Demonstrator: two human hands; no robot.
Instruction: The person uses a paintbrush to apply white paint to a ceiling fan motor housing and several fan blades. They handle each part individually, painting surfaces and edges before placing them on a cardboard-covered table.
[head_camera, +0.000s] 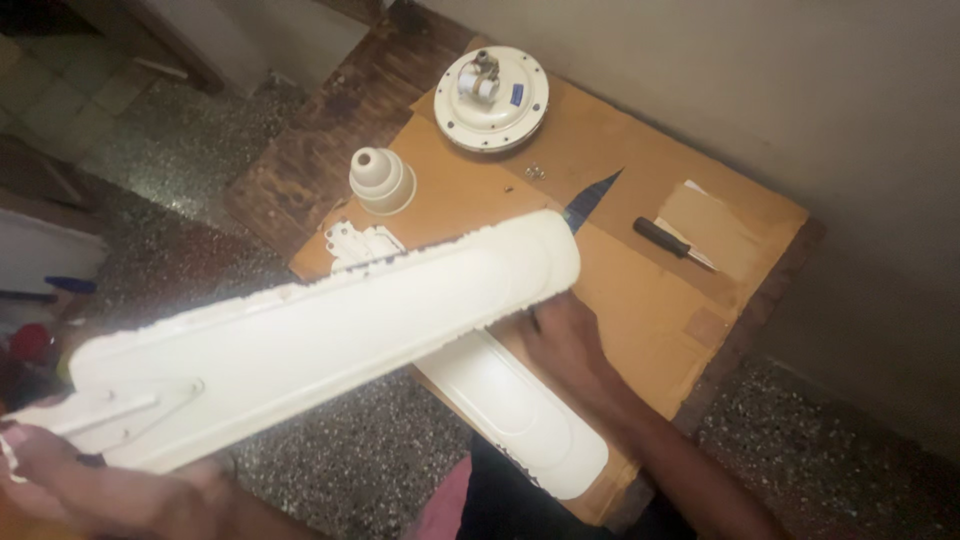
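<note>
My left hand (95, 480) grips the bracket end of a long white fan blade (330, 335), which slants up and to the right above the table. My right hand (565, 340) is under the blade's rounded tip, its fingers curled at the underside; whether it grips the blade is hidden. A second white fan blade (520, 405) lies flat on the cardboard sheet (640, 290) just beside my right hand. At the far end of the table rest a round white fan motor (491, 97) and a white cone-shaped cover (381, 180).
A black-handled screwdriver (672, 243) lies on the cardboard at the right, near a loose cardboard flap. Small screws (534, 172) sit by the motor. The wooden table (300, 170) stands against a pale wall on speckled floor.
</note>
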